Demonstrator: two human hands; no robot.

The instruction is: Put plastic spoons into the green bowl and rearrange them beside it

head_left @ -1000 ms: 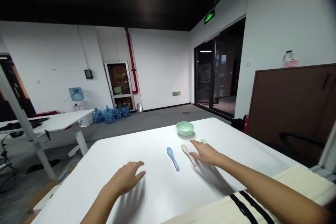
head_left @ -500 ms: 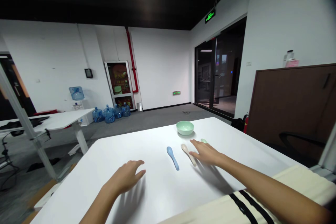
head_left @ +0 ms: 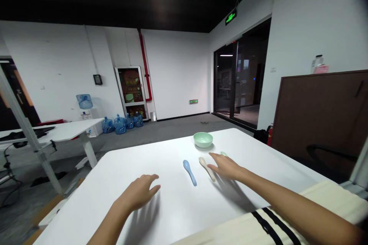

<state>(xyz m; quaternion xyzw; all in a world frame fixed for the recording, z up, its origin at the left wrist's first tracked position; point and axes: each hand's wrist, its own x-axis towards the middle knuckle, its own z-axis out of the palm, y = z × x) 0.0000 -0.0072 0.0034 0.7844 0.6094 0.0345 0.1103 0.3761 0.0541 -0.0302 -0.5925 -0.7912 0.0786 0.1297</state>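
Note:
On the white table [head_left: 178, 206] lie a blue spoon [head_left: 189, 172] and a beige spoon [head_left: 206, 167] side by side, with a pale green bowl [head_left: 203, 139] standing beyond them. My right hand [head_left: 225, 167] rests flat on the table just right of the beige spoon, fingers stretched out, covering most of a green spoon [head_left: 223, 154] whose tip shows past the fingers. My left hand [head_left: 139, 193] lies palm down on the bare table left of the blue spoon, fingers loosely apart, holding nothing.
A second white desk [head_left: 57, 132] stands at the left with several blue water jugs [head_left: 119, 124] behind it. A brown cabinet [head_left: 322, 115] and a dark chair [head_left: 324, 157] stand to the right. A glass door [head_left: 235, 84] is at the back.

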